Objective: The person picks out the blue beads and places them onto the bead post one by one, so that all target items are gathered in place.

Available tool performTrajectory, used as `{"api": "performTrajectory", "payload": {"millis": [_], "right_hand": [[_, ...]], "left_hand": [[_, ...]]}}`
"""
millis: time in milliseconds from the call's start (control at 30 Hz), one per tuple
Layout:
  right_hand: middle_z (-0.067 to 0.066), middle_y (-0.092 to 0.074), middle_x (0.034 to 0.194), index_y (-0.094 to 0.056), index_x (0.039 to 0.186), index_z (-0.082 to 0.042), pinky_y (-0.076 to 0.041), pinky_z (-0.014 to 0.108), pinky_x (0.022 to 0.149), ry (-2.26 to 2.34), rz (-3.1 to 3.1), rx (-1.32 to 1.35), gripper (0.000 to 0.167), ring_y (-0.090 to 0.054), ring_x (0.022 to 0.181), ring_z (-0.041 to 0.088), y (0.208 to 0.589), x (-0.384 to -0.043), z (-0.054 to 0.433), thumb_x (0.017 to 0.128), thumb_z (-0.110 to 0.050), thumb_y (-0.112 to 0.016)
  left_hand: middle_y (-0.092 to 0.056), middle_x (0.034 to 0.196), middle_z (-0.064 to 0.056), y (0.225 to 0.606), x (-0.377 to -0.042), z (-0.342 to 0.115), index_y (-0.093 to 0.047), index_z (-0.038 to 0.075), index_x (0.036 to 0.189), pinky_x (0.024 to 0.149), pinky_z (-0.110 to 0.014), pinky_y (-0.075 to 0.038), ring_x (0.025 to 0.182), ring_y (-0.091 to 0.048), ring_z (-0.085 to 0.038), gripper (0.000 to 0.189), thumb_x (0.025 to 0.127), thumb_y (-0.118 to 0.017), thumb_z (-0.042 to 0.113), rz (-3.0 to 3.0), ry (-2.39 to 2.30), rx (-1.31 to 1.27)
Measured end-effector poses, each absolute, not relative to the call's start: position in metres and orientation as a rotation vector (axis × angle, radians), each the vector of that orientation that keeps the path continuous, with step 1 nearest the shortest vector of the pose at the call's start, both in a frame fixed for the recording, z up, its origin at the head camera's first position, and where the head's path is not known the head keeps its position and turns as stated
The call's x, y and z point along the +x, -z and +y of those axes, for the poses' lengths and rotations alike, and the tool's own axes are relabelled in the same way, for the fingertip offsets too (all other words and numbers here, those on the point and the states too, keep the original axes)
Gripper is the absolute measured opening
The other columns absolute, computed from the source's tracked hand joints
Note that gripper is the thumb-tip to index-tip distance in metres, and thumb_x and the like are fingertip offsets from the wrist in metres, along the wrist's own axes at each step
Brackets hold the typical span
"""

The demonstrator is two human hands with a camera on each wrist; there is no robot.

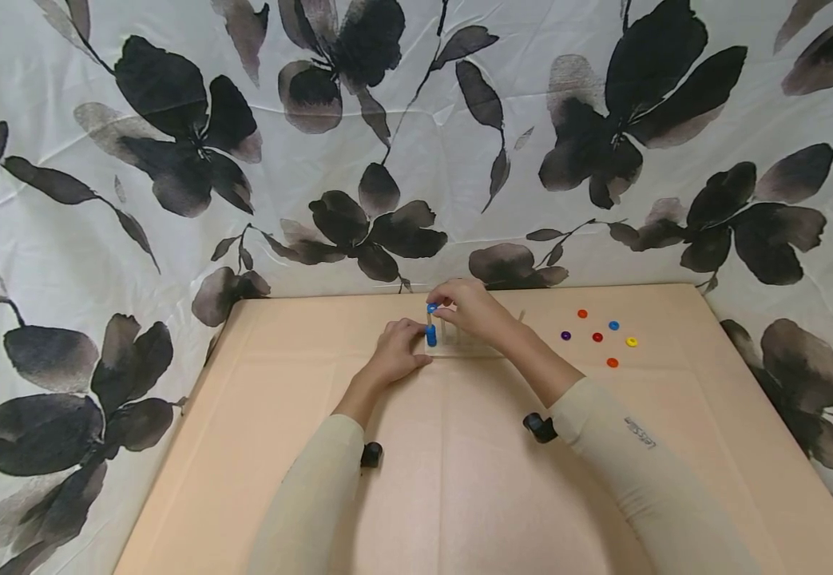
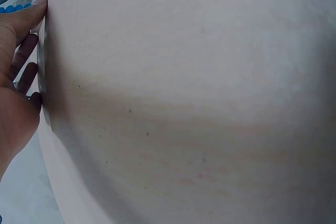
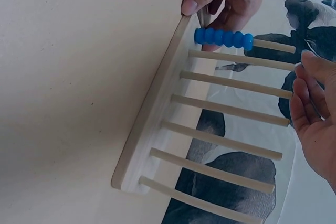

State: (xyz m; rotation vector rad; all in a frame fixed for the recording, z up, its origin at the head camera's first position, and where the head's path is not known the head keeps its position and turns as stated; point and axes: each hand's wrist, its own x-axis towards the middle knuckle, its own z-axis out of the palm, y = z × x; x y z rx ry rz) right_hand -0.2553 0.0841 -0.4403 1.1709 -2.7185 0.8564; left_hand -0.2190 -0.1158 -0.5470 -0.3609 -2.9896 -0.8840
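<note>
A pale wooden peg stand has a row of several upright pegs on one base. Several blue beads are stacked on its end peg, whose tip is bare in the right wrist view. My left hand grips the base at that end, thumb on the near edge and fingers behind. At the top of the same peg, my right hand pinches a blue bead in the head view. The right wrist view shows my right fingers near the peg tips, with no bead visible there.
Right of the stand lie loose beads: a purple bead, a blue bead, a yellow bead and several red or orange ones. Behind the table hangs a floral cloth.
</note>
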Motion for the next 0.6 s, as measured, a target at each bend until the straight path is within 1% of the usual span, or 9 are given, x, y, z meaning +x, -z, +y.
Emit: {"api": "performTrajectory", "payload": {"millis": [267, 600], "right_hand": [[0.007, -0.076, 0.112, -0.076, 0.116, -0.008, -0.055, 0.04, 0.096, -0.806, -2.796, 1.169, 0.023, -0.07, 0.104, 0.023, 0.4399, -0.2572, 0.0777, 0.094, -0.015, -0.076], [0.008, -0.075, 0.106, -0.076, 0.111, -0.006, -0.055, 0.039, 0.094, -0.814, -2.806, 1.209, 0.019, -0.069, 0.103, 0.023, 0.4454, -0.2608, 0.0746, 0.095, -0.015, -0.076]], "left_hand": [[-0.061, 0.135, -0.01, 0.5468, -0.2205, -0.1175, -0.065, 0.007, 0.135, 0.114, -0.049, -0.038, 0.133, -0.047, -0.033, 0.055, 0.087, -0.084, 0.025, -2.985, 0.886, -0.378], [-0.06, 0.136, -0.01, 0.5462, -0.2197, -0.1173, -0.064, 0.007, 0.136, 0.116, -0.049, -0.036, 0.134, -0.045, -0.033, 0.055, 0.087, -0.084, 0.025, -2.993, 0.896, -0.368]]}}
